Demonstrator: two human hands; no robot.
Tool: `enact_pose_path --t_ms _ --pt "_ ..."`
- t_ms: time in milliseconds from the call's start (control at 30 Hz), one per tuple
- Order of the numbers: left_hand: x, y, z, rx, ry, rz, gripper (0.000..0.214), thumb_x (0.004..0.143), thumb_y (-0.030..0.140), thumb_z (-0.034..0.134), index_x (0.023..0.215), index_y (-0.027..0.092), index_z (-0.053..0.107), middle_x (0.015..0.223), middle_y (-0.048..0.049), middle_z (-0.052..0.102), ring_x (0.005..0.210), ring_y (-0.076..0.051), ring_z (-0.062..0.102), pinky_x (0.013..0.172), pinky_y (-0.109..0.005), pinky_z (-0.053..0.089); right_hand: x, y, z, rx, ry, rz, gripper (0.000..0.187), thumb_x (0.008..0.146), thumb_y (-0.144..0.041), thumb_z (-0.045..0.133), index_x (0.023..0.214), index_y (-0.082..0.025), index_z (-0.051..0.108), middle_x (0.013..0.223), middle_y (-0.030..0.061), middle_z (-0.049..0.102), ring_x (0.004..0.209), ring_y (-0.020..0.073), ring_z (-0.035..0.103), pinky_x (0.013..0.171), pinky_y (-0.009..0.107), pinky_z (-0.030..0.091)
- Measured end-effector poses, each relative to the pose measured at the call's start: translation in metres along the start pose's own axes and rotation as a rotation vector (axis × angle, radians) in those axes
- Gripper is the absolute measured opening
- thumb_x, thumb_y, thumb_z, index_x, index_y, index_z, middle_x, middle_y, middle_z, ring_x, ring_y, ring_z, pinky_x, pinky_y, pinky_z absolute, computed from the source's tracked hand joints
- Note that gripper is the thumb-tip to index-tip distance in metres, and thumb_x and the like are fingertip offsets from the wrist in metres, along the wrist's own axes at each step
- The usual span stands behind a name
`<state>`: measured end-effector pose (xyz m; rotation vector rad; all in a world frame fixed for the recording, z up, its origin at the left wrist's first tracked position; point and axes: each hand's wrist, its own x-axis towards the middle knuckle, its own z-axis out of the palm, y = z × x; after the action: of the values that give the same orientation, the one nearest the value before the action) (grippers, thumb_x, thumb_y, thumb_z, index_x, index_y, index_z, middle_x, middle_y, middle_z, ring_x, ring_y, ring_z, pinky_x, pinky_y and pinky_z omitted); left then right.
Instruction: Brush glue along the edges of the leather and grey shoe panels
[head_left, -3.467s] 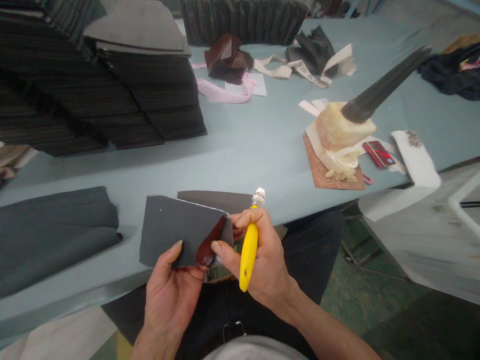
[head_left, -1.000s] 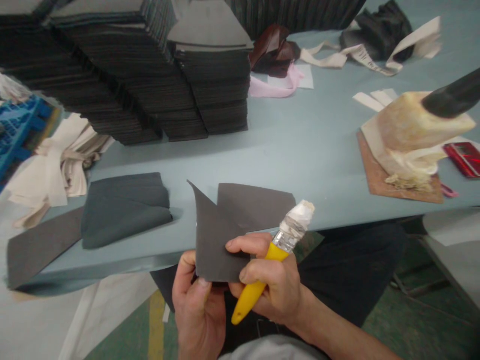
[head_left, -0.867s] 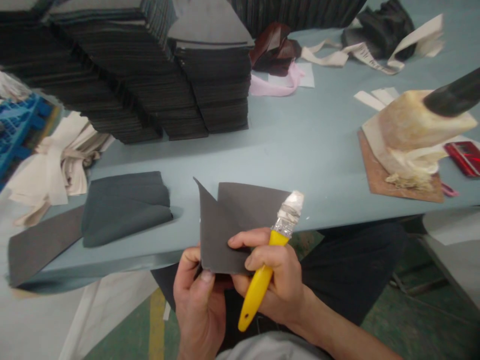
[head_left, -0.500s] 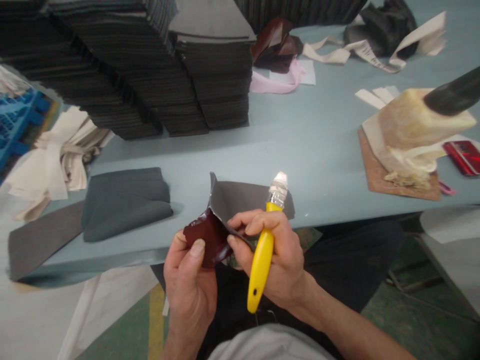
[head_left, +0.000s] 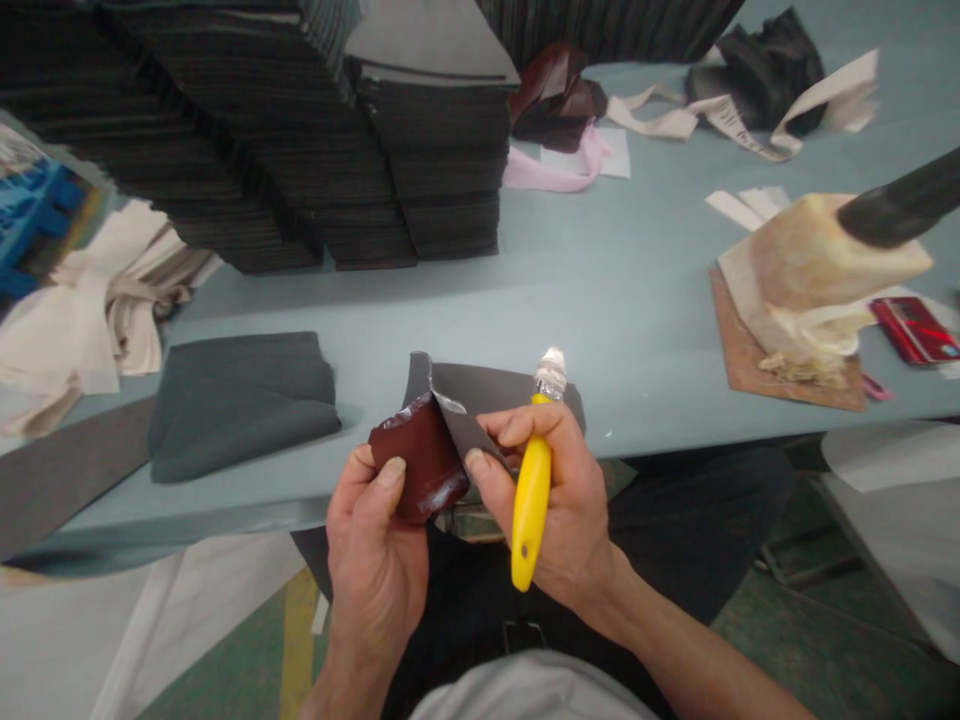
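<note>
Between finger and thumb my left hand [head_left: 382, 550] pinches a dark red leather piece [head_left: 420, 455], which has whitish, shiny smears along its upper and lower edges. A grey sheet [head_left: 469, 430] stands up against the leather's right side, and the fingertips of my right hand [head_left: 551, 500] pinch it. That same hand also holds a yellow-handled brush [head_left: 531, 500], its white-coated tip pointing away from me. Another grey panel [head_left: 495, 390] lies on the table just behind my hands. Where the sheet and the leather join is partly hidden by my fingers.
Tall stacks of dark panels [head_left: 420, 180] stand at the back left. A folded dark cloth [head_left: 244, 405] lies at left, by pale fabric strips [head_left: 112, 290]. On the right, a glue-crusted container [head_left: 817, 260] sits on a brown board [head_left: 750, 365], near a red phone [head_left: 915, 330].
The grey sheet has swung to the right, away from the leather, so more of the red face and its smeared edges shows. The brush handle is tilted more upright.
</note>
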<state>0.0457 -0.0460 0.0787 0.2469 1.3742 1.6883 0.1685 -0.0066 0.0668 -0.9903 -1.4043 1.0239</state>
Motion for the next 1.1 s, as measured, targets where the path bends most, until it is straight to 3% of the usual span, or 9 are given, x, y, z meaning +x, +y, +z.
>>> enact_pose_path --t_ms 233,400,500,600,767,900,1100 --pt "0.000 -0.002 0.001 0.010 0.011 -0.005 0.045 0.060 0.046 0.100 0.092 0.021 0.081 0.093 -0.0027 0.081 0.084 -0.014 0.075 0.082 -0.019 0.063 -0.003 0.003 0.000 0.059 0.008 0.050 0.026 0.089 -0.012 0.075 0.100 -0.027 0.056 0.102 -0.0012 0.076 0.088 0.0098 0.077 0.078 0.019 0.062" --pt "0.001 -0.006 0.001 0.052 -0.044 0.009 0.043 0.066 0.049 0.098 0.092 0.022 0.079 0.089 -0.0011 0.079 0.075 -0.012 0.070 0.076 -0.020 0.063 -0.005 0.007 -0.003 0.075 0.006 0.090 0.024 0.090 -0.014 0.074 0.100 -0.027 0.057 0.106 -0.0004 0.076 0.090 0.0101 0.077 0.081 0.020 0.061" --pt "0.003 -0.009 -0.001 0.164 -0.127 0.027 0.038 0.075 0.052 0.092 0.095 0.023 0.077 0.085 0.0003 0.076 0.071 -0.013 0.066 0.067 -0.020 0.059 -0.005 0.010 -0.007 0.028 0.036 0.116 0.021 0.090 -0.017 0.074 0.098 -0.027 0.057 0.104 -0.0002 0.076 0.088 0.0111 0.076 0.079 0.022 0.060" --pt "0.004 -0.012 -0.002 0.366 -0.222 0.070 0.031 0.087 0.052 0.083 0.102 0.025 0.075 0.088 0.0010 0.076 0.076 -0.013 0.066 0.069 -0.021 0.057 -0.003 0.011 -0.012 -0.020 0.060 0.139 0.021 0.089 -0.018 0.073 0.098 -0.026 0.056 0.100 -0.0009 0.074 0.080 0.0109 0.073 0.072 0.022 0.057" --pt "0.004 -0.020 0.002 0.750 -0.302 0.366 0.033 0.089 0.044 0.079 0.116 0.027 0.072 0.113 -0.0025 0.076 0.103 -0.022 0.072 0.096 -0.036 0.059 -0.002 0.013 -0.019 -0.050 0.105 0.133 0.021 0.089 -0.019 0.071 0.097 -0.027 0.054 0.091 -0.0052 0.070 0.070 0.0095 0.066 0.066 0.021 0.055" --pt "0.006 -0.034 0.001 0.931 -0.383 0.653 0.034 0.093 0.038 0.075 0.125 0.027 0.067 0.137 -0.0066 0.071 0.127 -0.025 0.065 0.111 -0.042 0.053 -0.007 0.023 -0.022 -0.037 0.170 0.152 0.021 0.089 -0.020 0.073 0.098 -0.027 0.055 0.092 -0.0045 0.067 0.073 0.0103 0.066 0.067 0.022 0.056" --pt "0.015 -0.052 -0.002 1.016 -0.475 0.784 0.039 0.097 0.040 0.071 0.131 0.024 0.064 0.144 -0.0126 0.067 0.138 -0.030 0.059 0.118 -0.049 0.049 -0.006 0.033 -0.037 -0.034 0.186 0.203 0.025 0.088 -0.026 0.073 0.100 -0.026 0.051 0.096 -0.0021 0.063 0.077 0.0110 0.065 0.071 0.023 0.056"
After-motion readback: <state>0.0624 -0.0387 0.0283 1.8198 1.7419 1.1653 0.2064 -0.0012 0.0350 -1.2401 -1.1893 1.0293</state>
